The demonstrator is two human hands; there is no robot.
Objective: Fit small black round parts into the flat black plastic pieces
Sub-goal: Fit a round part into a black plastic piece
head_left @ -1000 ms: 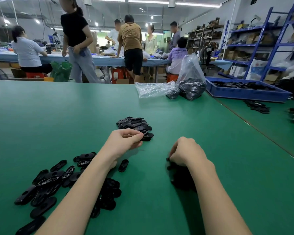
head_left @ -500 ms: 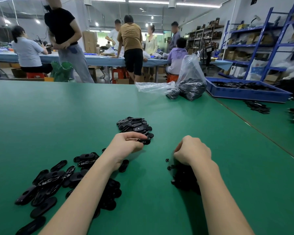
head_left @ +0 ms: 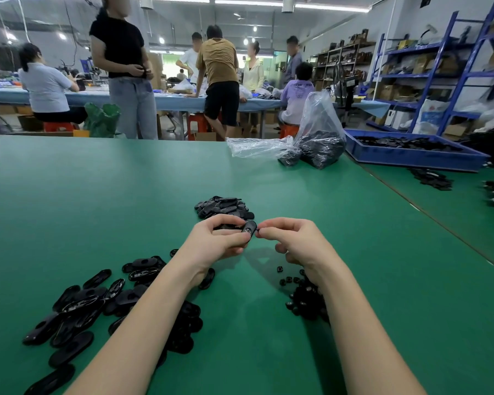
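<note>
A wide green desk (head_left: 97, 209) fills the view, both bare forearms reaching out over its near edge. At the far right corner sits a blue tray (head_left: 411, 155) of dark parts, and beside it, along the far edge, two clear plastic bags (head_left: 320, 138) slump with black pieces inside. Toward the near left corner sprawls a big scatter of flat black plastic pieces (head_left: 77, 312); a tighter heap of pieces (head_left: 223, 205) lies mid-desk, just beyond the hands. Under the right wrist, a little pile of small black round parts (head_left: 303, 300) sits close to the near edge. Now the hands meet above the desk's middle: the left hand (head_left: 214, 240) pinches one flat black piece (head_left: 249, 226), fingers curled round it, while the right hand (head_left: 294, 240) brings curled fingertips (head_left: 264, 228) right up against that piece's end, whatever they pinch too small to make out.
</note>
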